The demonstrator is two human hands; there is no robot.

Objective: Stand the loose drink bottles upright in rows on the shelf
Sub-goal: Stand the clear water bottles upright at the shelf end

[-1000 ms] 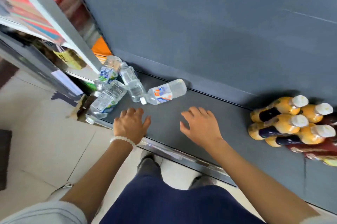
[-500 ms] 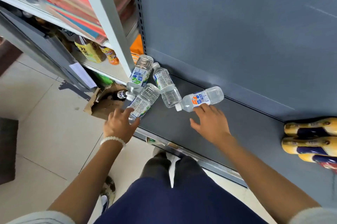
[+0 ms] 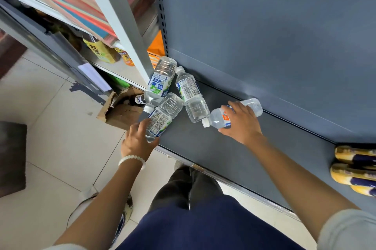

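Clear, ribbed plastic makes up all four loose water bottles, which lie on their sides at the left end of the dark grey shelf [image 3: 213, 148]. The right hand [image 3: 242, 125] lies over the bottle with the orange-and-blue label [image 3: 218, 117], fingers curled across its middle and thumb under its near side, so most of the label is hidden; its white cap points left, its base toward the back panel [image 3: 264, 25]. The left hand [image 3: 138, 139] grips the neck end of the front bottle [image 3: 164, 115], whose cap is covered by the fingers; its barcode label faces up. Behind it lie two more: the green-and-blue labelled bottle [image 3: 159, 84] against the upright post [image 3: 122, 21], and the middle bottle [image 3: 190, 95] with its small-print label and its cap toward the back panel. The front bottle touches both of them.

At the right edge, three yellow bottles [image 3: 354, 166] with dark labels are cut off by the frame. A white bead bracelet [image 3: 132, 159] circles the left wrist. On the pale tiled floor [image 3: 50, 137] sits a torn cardboard box [image 3: 122, 111], contents hard to make out. The neighbouring shelves hold blurred yellow packages and red-striped goods.
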